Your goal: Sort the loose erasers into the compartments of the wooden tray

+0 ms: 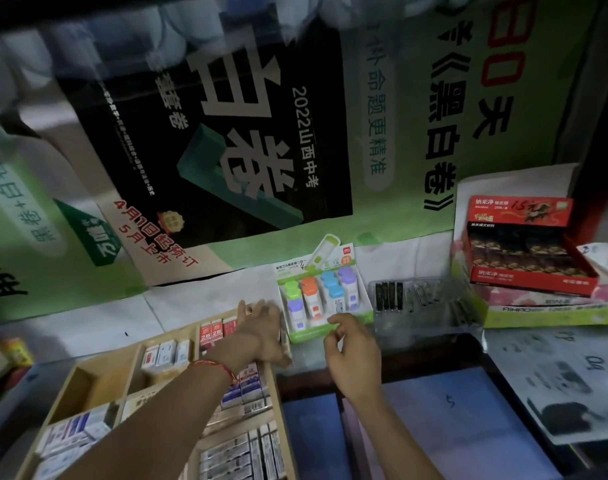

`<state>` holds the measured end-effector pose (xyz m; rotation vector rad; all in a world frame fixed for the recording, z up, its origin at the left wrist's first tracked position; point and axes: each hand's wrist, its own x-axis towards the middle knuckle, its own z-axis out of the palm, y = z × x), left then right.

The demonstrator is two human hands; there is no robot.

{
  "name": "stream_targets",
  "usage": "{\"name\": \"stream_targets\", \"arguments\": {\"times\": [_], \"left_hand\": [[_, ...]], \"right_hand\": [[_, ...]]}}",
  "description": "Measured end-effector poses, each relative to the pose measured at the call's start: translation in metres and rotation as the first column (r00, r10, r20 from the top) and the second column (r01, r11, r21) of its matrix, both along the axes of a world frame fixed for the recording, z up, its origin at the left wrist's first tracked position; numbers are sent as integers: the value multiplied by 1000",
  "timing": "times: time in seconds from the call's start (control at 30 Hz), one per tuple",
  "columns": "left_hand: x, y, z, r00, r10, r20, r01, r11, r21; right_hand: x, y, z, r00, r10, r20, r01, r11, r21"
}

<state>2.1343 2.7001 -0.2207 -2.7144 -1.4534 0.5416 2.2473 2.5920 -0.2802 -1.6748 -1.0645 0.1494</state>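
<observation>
Most compartments of the wooden tray (88,389) are packed with erasers (158,353); one near its left side is bare and open from above. The left forearm (178,410) lies across the tray's right half (covering several compartments). A green display box (309,336) blocks the far right corner. Right of the tray, the blue surface (451,427) lies open.

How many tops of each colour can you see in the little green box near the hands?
Green tops: 1
Orange tops: 1
Blue tops: 2
Purple tops: 2
Total: 6 tops showing in the green box.
</observation>
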Motion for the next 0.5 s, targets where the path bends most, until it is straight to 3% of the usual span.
{"name": "stream_targets", "arguments": {"times": [0.17,0.27,0.37,0.5], "left_hand": [[1,-9,6,997,-58,-46,59,998,13],[1,-20,0,996,-82,34,84,996,-44],[0,-42,-9,986,-44,161,68,988,-142],[0,-73,-9,989,-56,138,60,998,-28]], "right_hand": [[0,0,0,999,37,-8,-37,999,-15],[1,1,-2,999,39,-13,-40,999,-16],[0,1,-3,988,155,-14,-156,985,-72],[-1,-6,2,944,322,-79,-325,945,-36]]}}
